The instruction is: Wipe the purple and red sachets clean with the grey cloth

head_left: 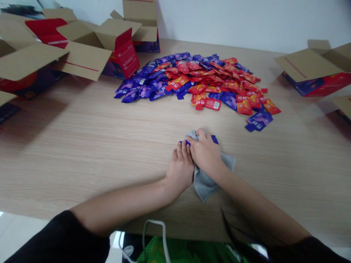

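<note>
Just in front of me on the table, a small blue packet [215, 139] lies mostly hidden under my hands, with its right corner and part of its left edge showing. My left hand [180, 166] holds the packet's left side against the table, fingers close together. My right hand [205, 151] is closed on a grey cloth [205, 184] and presses it onto the packet. The cloth's loose end spreads under my right wrist toward me. My two hands touch or nearly touch at the fingers.
Beyond my hands lies a wide heap of blue packets [142, 89] and red-orange packets [244, 104]. One blue packet [259, 120] lies at its near right edge. Open cardboard boxes [85, 54] crowd the left; another open box [315, 69] stands at right. A white cable [164, 233] hangs at the near edge.
</note>
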Tool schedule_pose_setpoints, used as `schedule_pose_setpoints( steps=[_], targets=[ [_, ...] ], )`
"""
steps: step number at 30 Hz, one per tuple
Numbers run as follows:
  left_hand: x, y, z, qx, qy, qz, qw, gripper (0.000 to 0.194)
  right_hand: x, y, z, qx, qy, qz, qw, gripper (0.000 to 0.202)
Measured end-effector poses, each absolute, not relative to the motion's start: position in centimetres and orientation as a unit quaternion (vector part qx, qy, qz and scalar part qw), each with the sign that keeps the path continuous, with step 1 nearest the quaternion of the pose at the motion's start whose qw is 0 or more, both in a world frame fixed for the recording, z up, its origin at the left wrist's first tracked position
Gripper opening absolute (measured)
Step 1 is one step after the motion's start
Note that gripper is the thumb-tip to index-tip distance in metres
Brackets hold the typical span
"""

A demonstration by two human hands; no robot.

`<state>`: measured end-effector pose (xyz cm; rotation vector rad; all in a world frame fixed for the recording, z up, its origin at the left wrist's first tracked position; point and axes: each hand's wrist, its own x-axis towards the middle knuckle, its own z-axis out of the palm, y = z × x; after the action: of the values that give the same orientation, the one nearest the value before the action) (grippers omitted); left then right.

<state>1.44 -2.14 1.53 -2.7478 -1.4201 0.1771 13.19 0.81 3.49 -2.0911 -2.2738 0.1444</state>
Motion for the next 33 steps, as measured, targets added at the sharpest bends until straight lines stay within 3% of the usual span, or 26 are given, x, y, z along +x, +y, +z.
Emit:
schedule_pose_setpoints(
  steps=[33],
  targets=[
    [1.5, -2.3, 1.3, -0.880, -0.475, 0.020, 0.017, 0.057, 21.5, -2.7, 1.4, -0.750, -0.649, 0.016, 0.125, 0.037]
  ],
)
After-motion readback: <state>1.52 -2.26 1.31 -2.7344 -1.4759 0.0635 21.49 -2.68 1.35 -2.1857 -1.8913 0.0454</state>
